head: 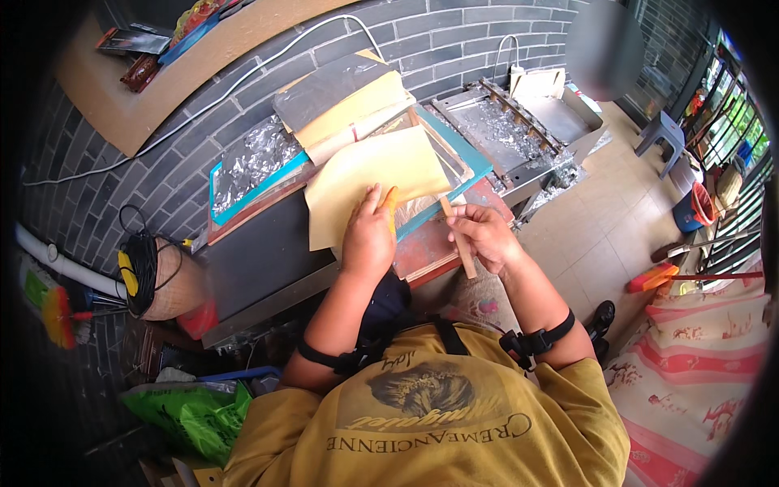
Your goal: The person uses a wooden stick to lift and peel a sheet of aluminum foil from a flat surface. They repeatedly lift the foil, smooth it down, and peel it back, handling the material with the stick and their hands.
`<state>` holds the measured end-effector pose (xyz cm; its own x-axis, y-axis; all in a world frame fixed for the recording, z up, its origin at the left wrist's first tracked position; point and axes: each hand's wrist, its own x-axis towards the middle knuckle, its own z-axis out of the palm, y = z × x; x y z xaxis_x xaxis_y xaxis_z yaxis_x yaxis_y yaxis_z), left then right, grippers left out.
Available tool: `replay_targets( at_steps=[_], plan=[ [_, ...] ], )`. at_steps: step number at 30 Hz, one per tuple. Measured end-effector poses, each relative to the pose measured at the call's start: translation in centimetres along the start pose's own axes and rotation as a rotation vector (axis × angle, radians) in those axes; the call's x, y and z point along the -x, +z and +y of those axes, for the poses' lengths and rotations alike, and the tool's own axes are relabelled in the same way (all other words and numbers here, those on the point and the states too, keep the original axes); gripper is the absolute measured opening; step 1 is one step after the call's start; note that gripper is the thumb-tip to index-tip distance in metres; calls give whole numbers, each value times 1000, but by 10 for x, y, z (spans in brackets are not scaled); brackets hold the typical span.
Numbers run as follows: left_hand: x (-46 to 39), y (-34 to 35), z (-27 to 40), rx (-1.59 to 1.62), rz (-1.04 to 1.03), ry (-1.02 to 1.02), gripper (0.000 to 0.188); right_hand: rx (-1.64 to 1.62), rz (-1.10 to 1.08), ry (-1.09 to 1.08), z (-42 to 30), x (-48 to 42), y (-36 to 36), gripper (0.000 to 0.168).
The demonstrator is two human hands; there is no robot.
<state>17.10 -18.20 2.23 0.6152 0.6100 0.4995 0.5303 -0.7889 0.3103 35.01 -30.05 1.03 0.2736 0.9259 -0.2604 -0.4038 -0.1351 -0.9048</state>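
A tan paper sheet [380, 164] is bent over the work surface, and my left hand [368, 240] grips its near edge. Something orange covers my left thumb. My right hand [487, 234] pinches a flat wooden strip [461, 243], whose far end reaches the sheet's right corner. Beneath the sheet is a teal-edged board [468, 161], partly hidden, with a wooden frame on it. Crinkled silvery foil lies under the sheet near my hands. A reddish board [426, 262] supports these things. Behind the sheet rests a stack of tan and dark sheets [347, 97].
To the left lies a blue-rimmed tray [228, 213] of silvery foil flakes. A metal device [499, 128] with foil scraps stands at the right. A woven basket [173, 286] with coiled black cable sits lower left. A plastic stool [662, 137] and a bucket [694, 207] stand along the right.
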Motion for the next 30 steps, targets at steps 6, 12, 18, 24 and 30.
replay_targets(
  at_steps=[6, 12, 18, 24, 30],
  plan=[
    [-2, 16, 4, 21, -41, -26, 40, 4, 19, -65, 3, 3, 0, 14],
    [-5, 22, 2, 9, -79, 2, 40, 8, -37, -109, -3, 10, 0, 13],
    [-10, 9, 18, 19, -95, -44, 40, -24, -27, -100, -7, 13, 1, 11],
    [-53, 13, -12, 677, 9, -124, 45, 49, -20, -147, -12, 10, 4, 13],
    [-83, 15, -33, 1363, -119, -834, 41, 471, -54, -265, 0, 41, 16, 18]
  ],
)
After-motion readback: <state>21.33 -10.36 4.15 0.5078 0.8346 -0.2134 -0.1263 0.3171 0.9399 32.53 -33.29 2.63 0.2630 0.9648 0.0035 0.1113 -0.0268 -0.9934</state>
